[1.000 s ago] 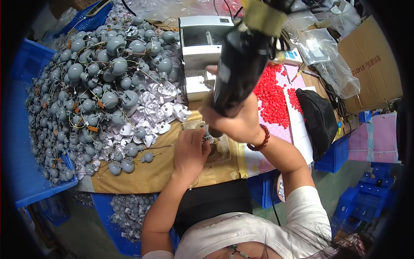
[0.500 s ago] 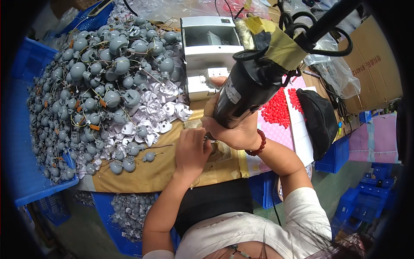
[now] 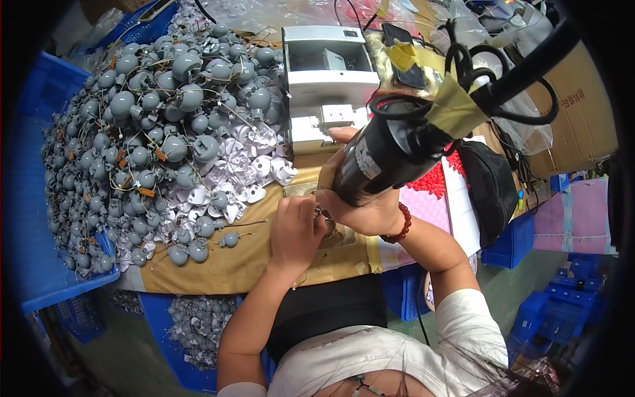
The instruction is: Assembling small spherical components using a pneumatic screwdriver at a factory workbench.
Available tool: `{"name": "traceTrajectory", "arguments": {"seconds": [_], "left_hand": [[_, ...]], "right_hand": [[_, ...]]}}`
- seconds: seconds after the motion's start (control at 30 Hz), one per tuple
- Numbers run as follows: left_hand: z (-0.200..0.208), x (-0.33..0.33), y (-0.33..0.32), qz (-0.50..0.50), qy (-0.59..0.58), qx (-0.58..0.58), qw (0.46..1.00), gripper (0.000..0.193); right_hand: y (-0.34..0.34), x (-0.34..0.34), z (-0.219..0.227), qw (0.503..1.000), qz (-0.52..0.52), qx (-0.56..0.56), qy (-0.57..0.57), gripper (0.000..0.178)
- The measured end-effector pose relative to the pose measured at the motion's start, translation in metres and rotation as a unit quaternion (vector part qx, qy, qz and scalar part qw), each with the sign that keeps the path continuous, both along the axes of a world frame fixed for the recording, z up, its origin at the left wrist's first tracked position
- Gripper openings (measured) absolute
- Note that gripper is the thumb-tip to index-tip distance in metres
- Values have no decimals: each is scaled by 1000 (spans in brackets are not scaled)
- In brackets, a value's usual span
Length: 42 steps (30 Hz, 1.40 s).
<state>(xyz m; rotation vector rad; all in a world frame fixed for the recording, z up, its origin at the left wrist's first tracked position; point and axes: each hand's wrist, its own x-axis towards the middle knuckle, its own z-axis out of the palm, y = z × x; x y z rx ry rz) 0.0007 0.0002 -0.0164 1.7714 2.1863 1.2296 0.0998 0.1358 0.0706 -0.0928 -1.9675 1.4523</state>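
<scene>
My right hand (image 3: 374, 215), with a red bead bracelet at the wrist, is wrapped round a black electric screwdriver (image 3: 370, 162). The tool leans, its cord end up to the right and its working end down by my left fingers. My left hand (image 3: 294, 228) is closed beside that lower end, fingers curled round something small that they mostly hide. Both hands almost meet above the brown-covered table (image 3: 218, 268). Just beyond them stands a white screw feeder (image 3: 324, 89). Left of my left hand lie several grey ball-shaped parts with wires (image 3: 198, 250).
A big heap of grey ball-shaped parts (image 3: 175, 149) and white plastic pieces (image 3: 241, 155) fills the left, beside a blue tray (image 3: 40, 251). Small red caps (image 3: 428, 184), a white sheet (image 3: 461, 212) and a black pouch (image 3: 488, 188) lie right. A thick cable (image 3: 529, 69) crosses the upper right.
The screwdriver's upper end has swung to the right and slightly down, so it leans more. My right hand has tilted slightly with it; my left hand stays nearly in place.
</scene>
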Motion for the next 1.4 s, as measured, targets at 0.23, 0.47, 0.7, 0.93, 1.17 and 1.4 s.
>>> {"name": "traceTrajectory", "arguments": {"seconds": [0.23,0.47,0.7,0.93,1.17,1.4], "left_hand": [[-5,-3,-1,-23,-10,-16,1000,41],[-3,-9,-1,-56,-37,1,998,45],[6,-7,-1,-64,-47,27,996,50],[2,-8,-2,-65,-43,31,997,51],[4,-5,-4,-12,-32,-25,999,48],[12,1,-3,-2,-52,-23,998,38]], "right_hand": [[3,-2,4,997,12,82,-5,76],[-7,7,-10,989,27,143,-5,66],[-9,15,-13,988,44,151,-1,58],[-9,8,-10,974,44,220,23,50],[0,5,-3,993,-100,52,-34,40],[73,30,-27,941,-301,-140,-68,42]]}}
